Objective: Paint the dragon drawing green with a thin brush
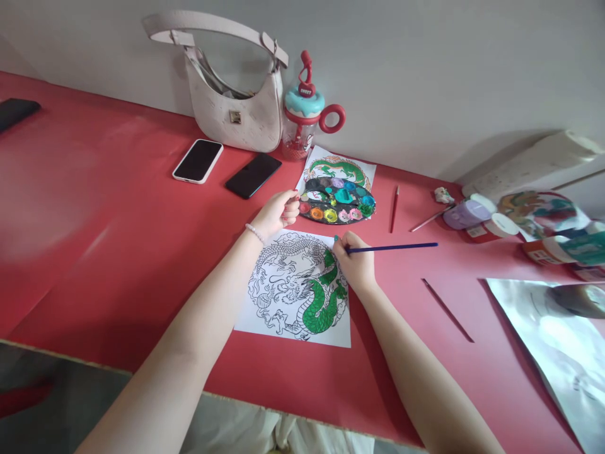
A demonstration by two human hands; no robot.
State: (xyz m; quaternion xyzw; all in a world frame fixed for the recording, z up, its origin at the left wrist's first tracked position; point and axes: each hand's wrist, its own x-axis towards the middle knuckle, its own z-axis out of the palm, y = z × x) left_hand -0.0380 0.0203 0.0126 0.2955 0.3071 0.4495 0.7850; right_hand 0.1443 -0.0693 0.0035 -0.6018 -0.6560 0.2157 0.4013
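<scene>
In the middle of the red table lies a white sheet with a dragon line drawing (278, 284); parts of its body at the right are painted green. My right hand (357, 261) is closed around a blue paintbrush (397, 248) at the sheet's upper right edge. The brush's handle points right, and green-teal paint shows at its tip. Beyond the sheet sits a black oval paint palette (326, 205) with wells of many colours. My left hand (278, 213) has its fingers curled, thumb and forefinger pinched at the palette's left edge. Under the palette lies another dragon picture (338, 165), partly covered.
Two phones (198, 161) (254, 175), a white handbag (236, 107) and a donut-lidded cup (302, 126) stand at the back. To the right are loose brushes (394, 208) (447, 309), several paint jars (472, 211), a paper roll (534, 164) and a silvery sheet (543, 334).
</scene>
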